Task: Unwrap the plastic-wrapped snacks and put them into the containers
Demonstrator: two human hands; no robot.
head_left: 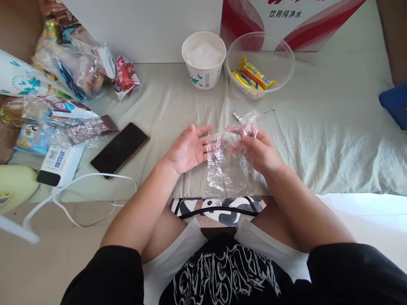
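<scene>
A clear plastic bag (227,169) hangs crumpled between my two hands, above the near edge of the green sheet. My right hand (259,146) pinches its upper right part between thumb and fingers. On the other side, my left hand (192,148) is open, palm turned inward, its fingertips at the bag's left edge. Just beyond the bag lies a small metal clip-like piece (237,116). Farther back stand a white paper cup (205,76) with white stuff inside and a clear round plastic bowl (280,80) holding several yellow-wrapped snacks (254,75).
At left lie a phone (120,149), a white box (65,163), a white cable (92,174) and a heap of packaged snacks (70,63). A red snack packet (124,78) sits beside the heap. Large white and red boxes (152,29) line the back. Something dark blue (396,103) rests at right.
</scene>
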